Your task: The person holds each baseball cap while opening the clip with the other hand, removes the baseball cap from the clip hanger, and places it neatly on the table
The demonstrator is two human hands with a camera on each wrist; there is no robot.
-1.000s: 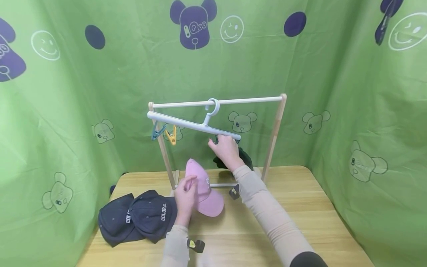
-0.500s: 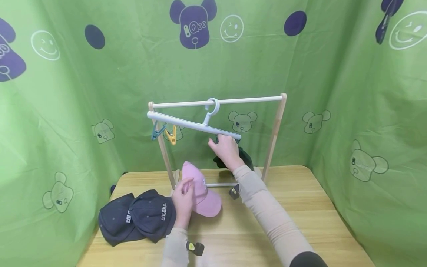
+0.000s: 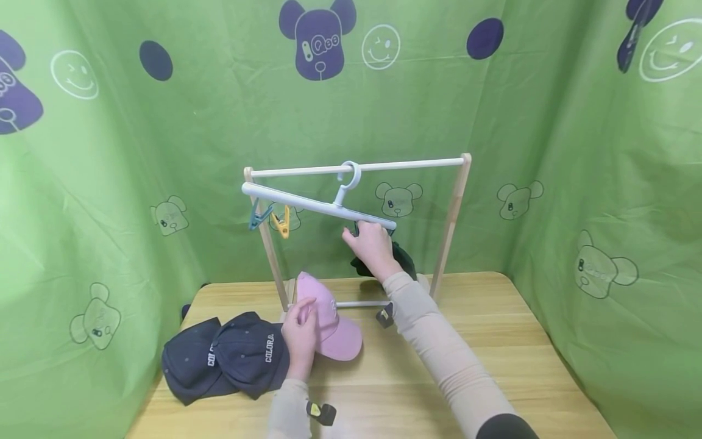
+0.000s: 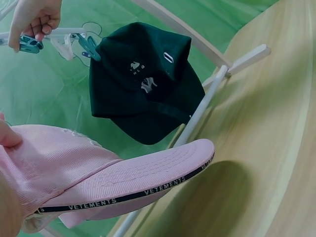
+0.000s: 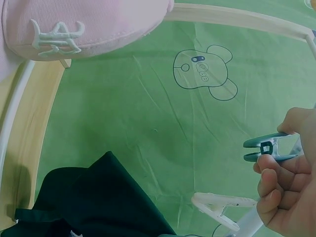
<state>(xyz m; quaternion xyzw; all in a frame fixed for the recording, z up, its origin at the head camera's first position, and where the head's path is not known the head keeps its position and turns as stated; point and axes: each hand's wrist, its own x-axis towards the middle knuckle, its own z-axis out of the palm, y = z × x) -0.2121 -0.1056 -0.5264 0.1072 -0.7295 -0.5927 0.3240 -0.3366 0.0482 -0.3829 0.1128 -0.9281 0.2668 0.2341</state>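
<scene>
The left hand (image 3: pixel 300 338) holds a pink ribbed-fabric cap (image 3: pixel 341 339) above the wooden table (image 3: pixel 493 347); the right hand (image 3: pixel 374 249) pinches a teal plastic clip (image 5: pixel 261 138) at a light-blue plastic hanger (image 3: pixel 298 200), which tilts on a white rod (image 3: pixel 417 164); a dark green fabric cap (image 4: pixel 133 84) hangs below the hanger's lower end; two navy fabric caps (image 3: pixel 247 353) overlap on the table.

On the pink cap (image 3: pixel 329 320) we read VETEMENTS, repeated along the edge of its brim (image 4: pixel 148 170), and a raised monogram (image 5: pixel 58 36) resembling LA. Left of the pink cap, the nearer navy cap (image 3: pixel 249 356) bears COLORA; the farther navy cap (image 3: pixel 186 360) shows only COL. Behind the pink cap, the dark green cap (image 4: pixel 145 74) carries NY and small letters, apparently MLB. On the green curtain (image 3: pixel 422 116) beyond, we note winking smiley faces (image 3: pixel 75 74).
</scene>
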